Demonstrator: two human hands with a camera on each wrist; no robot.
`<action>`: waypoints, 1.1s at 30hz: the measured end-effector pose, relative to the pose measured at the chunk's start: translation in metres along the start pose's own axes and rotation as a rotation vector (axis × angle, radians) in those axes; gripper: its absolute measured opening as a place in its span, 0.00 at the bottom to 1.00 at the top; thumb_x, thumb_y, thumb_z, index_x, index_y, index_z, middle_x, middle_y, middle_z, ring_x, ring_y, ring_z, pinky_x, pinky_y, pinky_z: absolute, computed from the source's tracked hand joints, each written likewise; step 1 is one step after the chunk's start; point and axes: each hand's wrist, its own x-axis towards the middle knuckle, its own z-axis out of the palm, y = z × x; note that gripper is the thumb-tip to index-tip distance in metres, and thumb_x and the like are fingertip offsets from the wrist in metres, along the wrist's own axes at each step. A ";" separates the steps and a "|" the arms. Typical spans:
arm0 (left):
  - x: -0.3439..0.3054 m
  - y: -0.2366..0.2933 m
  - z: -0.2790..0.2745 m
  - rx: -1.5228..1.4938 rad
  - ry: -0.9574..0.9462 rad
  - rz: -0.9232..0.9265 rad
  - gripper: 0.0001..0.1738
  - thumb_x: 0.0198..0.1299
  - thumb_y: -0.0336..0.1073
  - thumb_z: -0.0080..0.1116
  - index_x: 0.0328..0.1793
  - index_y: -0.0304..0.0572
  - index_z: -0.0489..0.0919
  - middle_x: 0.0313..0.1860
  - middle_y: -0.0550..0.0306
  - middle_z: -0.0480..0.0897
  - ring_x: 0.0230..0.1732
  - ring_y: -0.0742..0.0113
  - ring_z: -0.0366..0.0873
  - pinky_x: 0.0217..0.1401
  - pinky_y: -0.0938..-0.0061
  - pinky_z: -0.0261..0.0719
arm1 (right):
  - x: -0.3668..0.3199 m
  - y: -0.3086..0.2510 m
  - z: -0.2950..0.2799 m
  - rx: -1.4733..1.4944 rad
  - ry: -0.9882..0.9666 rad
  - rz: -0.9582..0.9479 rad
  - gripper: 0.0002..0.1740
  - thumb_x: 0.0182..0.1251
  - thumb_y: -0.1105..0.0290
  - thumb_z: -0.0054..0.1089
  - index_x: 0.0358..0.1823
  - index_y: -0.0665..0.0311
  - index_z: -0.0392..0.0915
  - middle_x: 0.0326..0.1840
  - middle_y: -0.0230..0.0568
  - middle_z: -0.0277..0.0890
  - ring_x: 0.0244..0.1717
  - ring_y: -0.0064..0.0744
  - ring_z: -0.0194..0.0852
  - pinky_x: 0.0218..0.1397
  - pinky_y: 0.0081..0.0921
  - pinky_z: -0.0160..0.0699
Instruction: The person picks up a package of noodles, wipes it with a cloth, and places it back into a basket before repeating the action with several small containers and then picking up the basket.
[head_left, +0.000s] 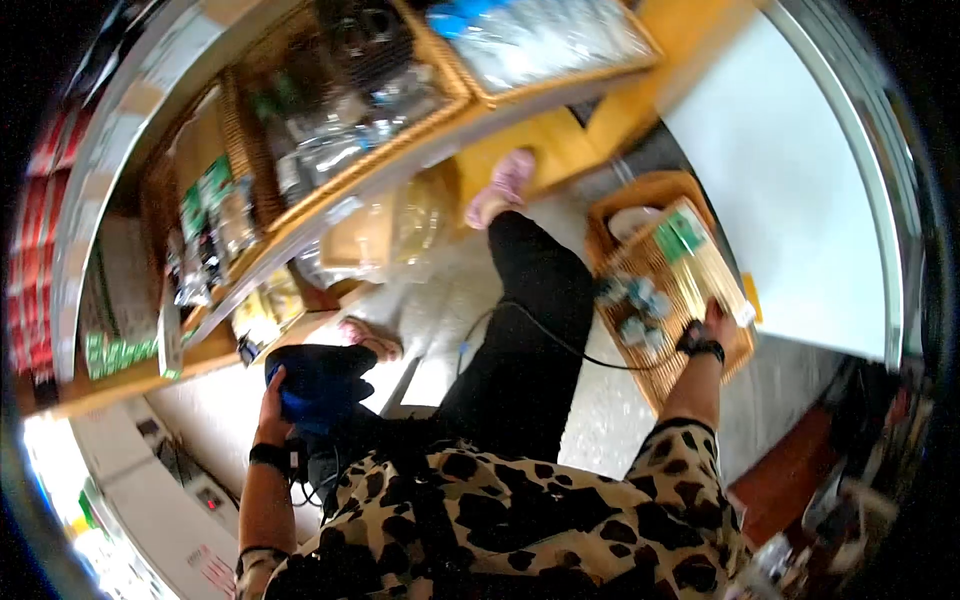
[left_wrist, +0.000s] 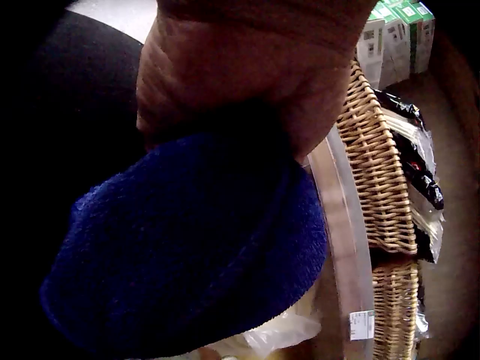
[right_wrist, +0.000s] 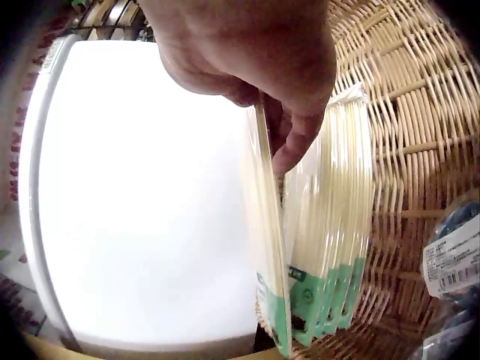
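Note:
A blue cloth (left_wrist: 202, 240) hangs from my left hand (left_wrist: 240, 67), which grips it; in the head view the cloth (head_left: 312, 388) lies by my left knee. My right hand (head_left: 716, 325) is at the wicker basket (head_left: 650, 385) on the right. In the right wrist view, my right hand (right_wrist: 255, 60) pinches one flat clear pack (right_wrist: 268, 225) of pale sticks with a green end. Beside it, inside the basket (right_wrist: 412, 135), several similar packs (right_wrist: 330, 217) stand side by side. Blue-and-clear wrapped items (right_wrist: 454, 262) lie apart from them.
Shelves (head_left: 330, 220) with wicker baskets of packaged goods curve along the left and top. A white surface (head_left: 800, 180) stands beside the basket at right. A dark cable (head_left: 560, 340) crosses over my leg. Green-and-white boxes (left_wrist: 397, 37) stand on the shelf.

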 end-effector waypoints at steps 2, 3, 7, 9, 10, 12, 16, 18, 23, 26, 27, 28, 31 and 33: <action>0.009 -0.008 -0.012 -0.032 -0.002 -0.021 0.25 0.60 0.49 0.53 0.58 0.41 0.73 0.50 0.51 0.80 0.47 0.56 0.79 0.53 0.61 0.77 | 0.023 -0.002 -0.031 -0.109 0.017 -0.091 0.16 0.68 0.66 0.47 0.50 0.72 0.71 0.47 0.47 0.75 0.48 0.43 0.74 0.48 0.33 0.81; 0.013 -0.010 -0.012 0.005 -0.015 -0.001 0.25 0.60 0.50 0.54 0.58 0.41 0.73 0.51 0.51 0.80 0.47 0.56 0.79 0.54 0.61 0.77 | 0.021 -0.013 -0.024 0.212 0.096 0.017 0.16 0.68 0.67 0.48 0.49 0.71 0.72 0.44 0.47 0.76 0.46 0.43 0.74 0.47 0.32 0.81; 0.033 -0.006 -0.018 0.072 -0.075 0.071 0.26 0.60 0.51 0.54 0.58 0.40 0.73 0.51 0.52 0.80 0.48 0.56 0.78 0.54 0.60 0.76 | 0.010 -0.037 -0.027 0.497 -0.007 -0.037 0.12 0.66 0.74 0.46 0.47 0.74 0.72 0.43 0.47 0.75 0.42 0.38 0.75 0.48 0.32 0.79; 0.026 0.001 0.004 0.113 -0.201 0.092 0.27 0.60 0.51 0.54 0.58 0.39 0.73 0.51 0.53 0.79 0.49 0.57 0.78 0.56 0.62 0.74 | -0.026 -0.074 -0.010 0.451 -0.015 -0.075 0.11 0.66 0.72 0.46 0.43 0.72 0.72 0.38 0.43 0.74 0.36 0.34 0.73 0.42 0.27 0.77; 0.017 0.007 0.015 0.149 -0.204 0.120 0.28 0.60 0.52 0.54 0.59 0.39 0.72 0.52 0.53 0.79 0.50 0.58 0.77 0.56 0.63 0.74 | -0.056 -0.098 0.007 0.422 -0.030 -0.063 0.10 0.66 0.71 0.46 0.42 0.71 0.72 0.36 0.41 0.74 0.34 0.31 0.71 0.39 0.24 0.75; 0.006 0.019 0.035 0.216 -0.216 0.183 0.29 0.60 0.52 0.55 0.60 0.39 0.71 0.54 0.53 0.78 0.51 0.59 0.76 0.57 0.65 0.73 | -0.109 -0.134 0.053 0.364 -0.134 -0.022 0.10 0.66 0.69 0.45 0.38 0.69 0.72 0.31 0.36 0.72 0.28 0.27 0.69 0.33 0.19 0.73; -0.003 0.042 0.066 0.280 -0.347 0.302 0.31 0.61 0.51 0.53 0.63 0.37 0.67 0.56 0.53 0.76 0.54 0.60 0.75 0.59 0.65 0.72 | -0.142 -0.136 0.127 0.463 -0.845 0.048 0.12 0.62 0.68 0.49 0.42 0.68 0.72 0.31 0.37 0.74 0.31 0.27 0.73 0.44 0.27 0.79; -0.026 0.047 0.105 0.341 -0.404 0.318 0.30 0.62 0.50 0.51 0.63 0.36 0.67 0.56 0.52 0.75 0.55 0.60 0.74 0.59 0.65 0.72 | -0.213 -0.156 0.191 0.418 -0.665 0.131 0.15 0.63 0.67 0.52 0.48 0.66 0.71 0.45 0.48 0.77 0.46 0.39 0.78 0.49 0.37 0.80; -0.041 0.045 0.131 0.398 -0.481 0.370 0.32 0.61 0.54 0.52 0.63 0.36 0.68 0.55 0.54 0.76 0.53 0.62 0.76 0.58 0.67 0.73 | -0.324 -0.151 0.293 0.260 -1.079 0.193 0.15 0.65 0.64 0.51 0.49 0.65 0.68 0.39 0.42 0.77 0.35 0.32 0.80 0.32 0.29 0.82; -0.057 0.036 0.131 0.472 -0.627 0.362 0.29 0.57 0.47 0.61 0.60 0.39 0.71 0.51 0.58 0.79 0.48 0.68 0.77 0.54 0.72 0.75 | -0.374 -0.145 0.328 0.196 -1.159 0.141 0.13 0.66 0.62 0.50 0.44 0.64 0.68 0.32 0.37 0.75 0.25 0.24 0.75 0.22 0.20 0.77; -0.056 0.029 0.129 0.526 -0.595 0.395 0.27 0.55 0.42 0.63 0.60 0.40 0.72 0.50 0.58 0.79 0.47 0.69 0.78 0.53 0.73 0.75 | -0.383 -0.140 0.336 0.138 -1.154 0.103 0.13 0.67 0.62 0.50 0.44 0.64 0.68 0.29 0.35 0.74 0.22 0.22 0.73 0.20 0.19 0.75; -0.055 0.025 0.125 0.580 -0.559 0.432 0.27 0.53 0.37 0.65 0.59 0.40 0.72 0.49 0.59 0.80 0.46 0.70 0.78 0.53 0.73 0.75 | -0.393 -0.136 0.345 0.084 -1.152 0.066 0.13 0.67 0.62 0.50 0.44 0.64 0.69 0.26 0.34 0.73 0.19 0.20 0.71 0.18 0.18 0.73; -0.059 0.016 0.120 0.485 -0.501 0.449 0.24 0.51 0.28 0.63 0.57 0.40 0.74 0.47 0.59 0.81 0.45 0.70 0.78 0.51 0.74 0.74 | -0.419 -0.139 0.350 0.148 -1.206 0.127 0.17 0.69 0.56 0.50 0.48 0.62 0.68 0.31 0.29 0.71 0.27 0.17 0.71 0.26 0.15 0.73; -0.062 0.013 0.119 0.389 -0.472 0.483 0.23 0.52 0.27 0.61 0.57 0.40 0.74 0.47 0.58 0.81 0.45 0.69 0.78 0.51 0.74 0.75 | -0.429 -0.131 0.349 0.184 -1.315 0.182 0.17 0.69 0.54 0.48 0.47 0.60 0.68 0.37 0.31 0.72 0.34 0.18 0.72 0.32 0.16 0.75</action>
